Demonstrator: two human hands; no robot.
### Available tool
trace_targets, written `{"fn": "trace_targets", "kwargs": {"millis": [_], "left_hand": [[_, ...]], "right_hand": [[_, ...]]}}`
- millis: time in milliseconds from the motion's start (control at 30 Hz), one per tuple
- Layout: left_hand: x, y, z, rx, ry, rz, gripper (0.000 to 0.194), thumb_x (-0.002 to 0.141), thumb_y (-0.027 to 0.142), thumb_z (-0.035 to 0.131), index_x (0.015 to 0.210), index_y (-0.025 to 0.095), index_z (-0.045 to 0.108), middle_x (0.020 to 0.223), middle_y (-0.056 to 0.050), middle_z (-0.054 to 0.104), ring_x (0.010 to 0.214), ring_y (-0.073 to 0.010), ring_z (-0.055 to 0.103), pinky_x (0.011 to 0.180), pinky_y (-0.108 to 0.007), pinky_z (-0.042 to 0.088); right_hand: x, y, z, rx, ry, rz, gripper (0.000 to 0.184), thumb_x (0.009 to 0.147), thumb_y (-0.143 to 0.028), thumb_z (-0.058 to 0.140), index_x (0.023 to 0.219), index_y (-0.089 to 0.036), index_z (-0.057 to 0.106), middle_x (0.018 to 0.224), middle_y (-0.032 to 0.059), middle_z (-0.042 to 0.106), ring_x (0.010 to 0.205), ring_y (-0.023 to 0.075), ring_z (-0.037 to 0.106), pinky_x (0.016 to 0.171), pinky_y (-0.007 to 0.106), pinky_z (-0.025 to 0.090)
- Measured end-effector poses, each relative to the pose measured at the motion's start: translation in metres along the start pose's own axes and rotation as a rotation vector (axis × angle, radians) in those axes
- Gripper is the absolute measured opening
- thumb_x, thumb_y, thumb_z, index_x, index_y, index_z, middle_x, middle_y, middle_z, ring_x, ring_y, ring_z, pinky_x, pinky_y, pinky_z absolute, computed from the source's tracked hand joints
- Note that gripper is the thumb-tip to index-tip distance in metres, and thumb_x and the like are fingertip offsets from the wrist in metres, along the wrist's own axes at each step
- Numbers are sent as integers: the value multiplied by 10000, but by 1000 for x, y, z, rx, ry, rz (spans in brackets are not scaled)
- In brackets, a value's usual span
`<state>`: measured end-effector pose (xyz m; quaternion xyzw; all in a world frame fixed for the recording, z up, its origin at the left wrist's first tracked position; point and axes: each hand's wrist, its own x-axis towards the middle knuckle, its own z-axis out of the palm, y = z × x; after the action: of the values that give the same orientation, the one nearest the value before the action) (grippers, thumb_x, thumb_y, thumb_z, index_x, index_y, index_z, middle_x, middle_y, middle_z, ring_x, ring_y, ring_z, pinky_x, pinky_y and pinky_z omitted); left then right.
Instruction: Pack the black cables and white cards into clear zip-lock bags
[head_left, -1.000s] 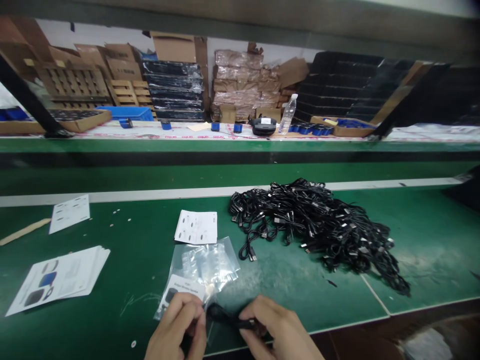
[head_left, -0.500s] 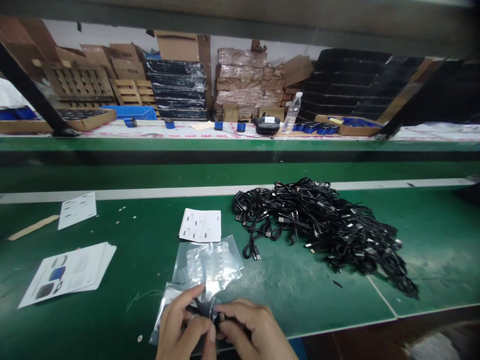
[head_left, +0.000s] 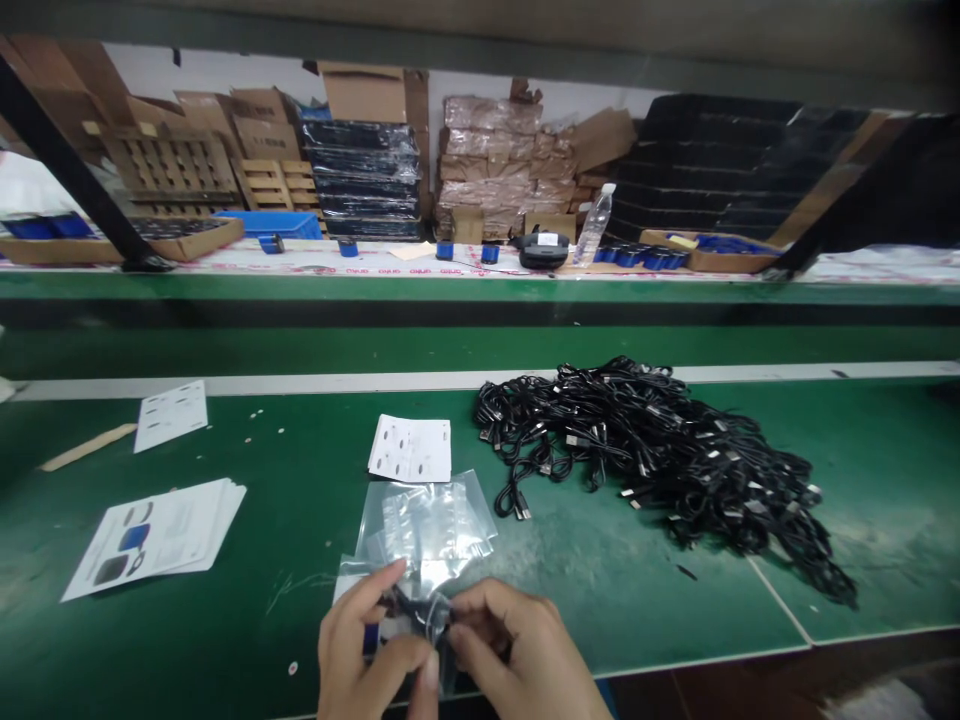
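Note:
Low in the head view, my left hand (head_left: 367,640) is closed on a clear plastic bag (head_left: 441,630), its thumb and fingers around the bag's mouth. A dark cable (head_left: 414,608) lies between the two hands, partly in the bag; how much of it is inside is hidden. My right hand (head_left: 521,640) pinches at the bag's edge and the cable from the right. Part of a printed sheet and a blue patch show through the bag by my left fingers. Just beyond lie flat clear bags (head_left: 431,525) and a stack of white leaflets (head_left: 411,449).
A large heap of black USB cables (head_left: 660,450) spreads over the right of the green bench (head_left: 300,530). Leaflets (head_left: 157,538), another sheet (head_left: 172,414) and a wooden strip (head_left: 88,447) lie left. A raised shelf behind holds a bottle (head_left: 595,226) and blue parts.
The view has shifted slightly, so the bench contents appear further right. My right fingers have moved a little on the bag, and the dark connector end seen at their tips is now mostly hidden.

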<state>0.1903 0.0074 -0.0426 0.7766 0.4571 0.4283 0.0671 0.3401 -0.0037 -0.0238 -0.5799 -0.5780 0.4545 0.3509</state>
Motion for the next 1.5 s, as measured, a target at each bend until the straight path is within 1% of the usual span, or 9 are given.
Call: {"fn": "trace_targets", "kwargs": {"millis": [167,300,500,767,967,1100,1300,1400,1500], "left_hand": [[-5,-10,6,23,-41,-56,229,804,166,452,627,234,579,1247,-71,455,1060,-261,465,817,-398,386],[-7,-11,6,31,-74,-58,228,816,168,463,648,233,602,1250,-79,450,1130,-284,433,894,-455,374],[-8,-10,3,29,-127,-49,193,798,135,493,682,235,611,1259,-83,429,1175,-306,399,898,-475,376],[-11,-12,11,20,-21,-7,243,781,147,476,585,226,596,1238,-75,461,1183,-300,408,942,-493,338],[-11,-13,10,3,-20,24,218,755,130,489,576,221,576,1261,-74,442,1215,-309,387,962,-526,315],[-16,-14,7,-25,-42,34,217,750,101,492,587,223,566,1286,-65,435,1221,-314,394,963,-551,346],[-25,-9,5,-64,-100,-78,207,754,106,499,607,246,538,1313,-42,490,1306,-286,383,1096,-547,260],[-10,-15,-8,-159,-197,-31,86,833,358,533,831,284,577,1292,-42,566,1172,-267,552,1126,-577,77],[9,-24,-25,-213,-502,-190,584,751,518,636,1268,332,436,943,20,745,958,-250,687,1080,-535,288]], "right_hand": [[-3,4,-6,-185,76,-146,140,793,-117,495,735,-169,612,665,17,637,574,134,616,528,191,444],[-5,10,-2,-212,93,-256,185,837,-141,485,935,-175,639,801,44,635,660,152,624,604,226,485],[-4,14,11,-329,175,-245,214,835,-130,495,957,-182,662,864,71,576,729,178,604,643,267,494],[4,-5,-10,-201,-8,-120,200,799,-70,583,682,-201,679,845,27,526,853,179,560,729,262,465],[6,2,18,-308,167,-180,214,684,26,605,650,-183,634,851,36,549,805,187,553,699,279,435],[10,0,28,-228,275,9,229,651,-38,640,791,-194,549,741,-12,538,631,150,539,616,253,425],[14,-7,11,23,17,60,248,635,-54,646,556,-194,457,537,-81,477,493,88,428,470,182,309],[11,-12,1,17,-57,15,275,641,-28,649,523,-182,455,533,-83,474,506,83,428,485,175,317],[7,-17,-5,7,-139,-56,176,713,-26,598,626,-179,593,623,-50,588,602,110,532,590,193,395]]}}
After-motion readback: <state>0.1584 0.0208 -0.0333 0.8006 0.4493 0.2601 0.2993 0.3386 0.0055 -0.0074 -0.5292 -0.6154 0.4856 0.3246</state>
